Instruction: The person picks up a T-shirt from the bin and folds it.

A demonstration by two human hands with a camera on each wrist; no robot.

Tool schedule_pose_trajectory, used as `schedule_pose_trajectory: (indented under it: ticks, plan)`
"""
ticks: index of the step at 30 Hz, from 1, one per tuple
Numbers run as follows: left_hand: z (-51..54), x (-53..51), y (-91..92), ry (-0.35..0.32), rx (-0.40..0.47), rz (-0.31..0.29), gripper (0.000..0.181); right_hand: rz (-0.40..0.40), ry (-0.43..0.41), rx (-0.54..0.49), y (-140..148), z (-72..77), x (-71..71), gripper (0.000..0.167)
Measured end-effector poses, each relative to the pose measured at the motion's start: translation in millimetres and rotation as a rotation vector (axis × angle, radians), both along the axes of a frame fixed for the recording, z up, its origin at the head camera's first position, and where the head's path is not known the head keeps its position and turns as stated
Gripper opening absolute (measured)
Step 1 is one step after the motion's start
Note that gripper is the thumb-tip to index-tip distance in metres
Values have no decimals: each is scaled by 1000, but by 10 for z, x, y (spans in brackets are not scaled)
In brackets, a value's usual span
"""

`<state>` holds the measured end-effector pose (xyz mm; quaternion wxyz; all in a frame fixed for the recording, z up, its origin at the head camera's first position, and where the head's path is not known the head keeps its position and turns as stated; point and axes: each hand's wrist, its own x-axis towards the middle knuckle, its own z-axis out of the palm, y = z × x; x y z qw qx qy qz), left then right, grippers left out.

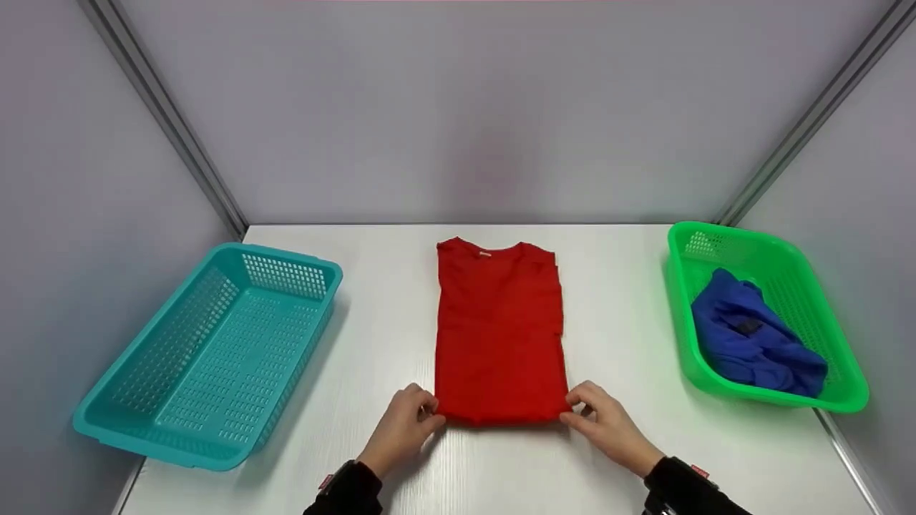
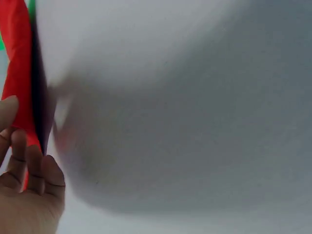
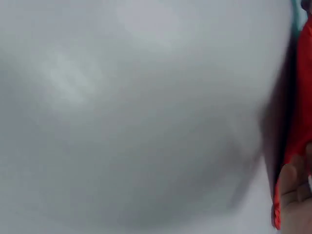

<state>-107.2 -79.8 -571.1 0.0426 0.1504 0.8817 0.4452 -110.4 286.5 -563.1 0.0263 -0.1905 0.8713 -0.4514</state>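
Observation:
A red shirt [image 1: 499,336], folded into a narrow rectangle, lies on the white table with its neckline facing the far wall. At its near left corner my left hand [image 1: 402,431] pinches the cloth between thumb and fingers. My right hand [image 1: 610,428] pinches the near right corner in the same way. In the left wrist view, the curled fingers of the left hand [image 2: 30,187] meet the red fabric [image 2: 20,73], whose edge stands slightly off the table. The right wrist view has only part of the right hand [image 3: 296,195] against the red cloth [image 3: 303,97].
On the left stands a teal basket [image 1: 290,247] with perforated walls and nothing in it. A green basket [image 1: 809,286] at the right holds a crumpled blue garment [image 1: 751,340]. Pale panels [image 1: 494,107] with grey metal corner posts enclose the white table [image 1: 372,322] on three sides.

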Motion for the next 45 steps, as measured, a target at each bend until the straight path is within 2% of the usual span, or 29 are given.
schedule_pose_trajectory:
  ticks: [3, 6, 8, 10, 12, 16, 19, 22, 24, 26, 30, 34, 39, 42, 45]
  plan:
    - [108, 40, -26, 86, 87, 24, 19, -53, 17, -110, 17, 186, -5, 11]
    - [249, 58, -32, 192, 162, 53, 19, -78, -38, -212, 28, 406, -9, 10]
    - [364, 66, -32, 239, 215, 65, 20, -69, -92, -279, 31, 550, -5, 6]
    - [487, 76, -29, 232, 275, 68, 19, -35, -151, -355, 32, 684, 5, 2]
    - [609, 93, -23, 190, 354, 53, 17, -6, -199, -416, 29, 800, 24, 8]
    - [810, 162, 7, 98, 508, 29, 7, 6, -209, -517, -1, 955, 70, 14]
    - [907, 229, 44, 85, 569, 44, 6, -43, -190, -564, -49, 1011, 99, 8]
    - [950, 248, 92, 85, 577, 101, 10, -129, -220, -570, -108, 1026, 89, 10]
    - [948, 208, 130, 55, 578, 162, 12, -213, -264, -561, -149, 1001, 38, 13]
    - [922, 115, 166, 13, 568, 240, 14, -293, -308, -557, -188, 948, -59, 18]
    - [813, -182, 219, -94, 535, 412, 14, -416, -376, -573, -278, 788, -359, 24]
    - [681, -507, 242, -165, 469, 532, 12, -464, -413, -526, -367, 612, -702, 28]
    - [523, -800, 262, -187, 357, 588, 13, -484, -432, -398, -429, 442, -1007, 28]
    - [433, -902, 280, -195, 306, 595, 14, -506, -435, -300, -445, 372, -1104, 26]
    - [366, -960, 301, -218, 268, 596, 16, -522, -444, -225, -460, 312, -1168, 24]
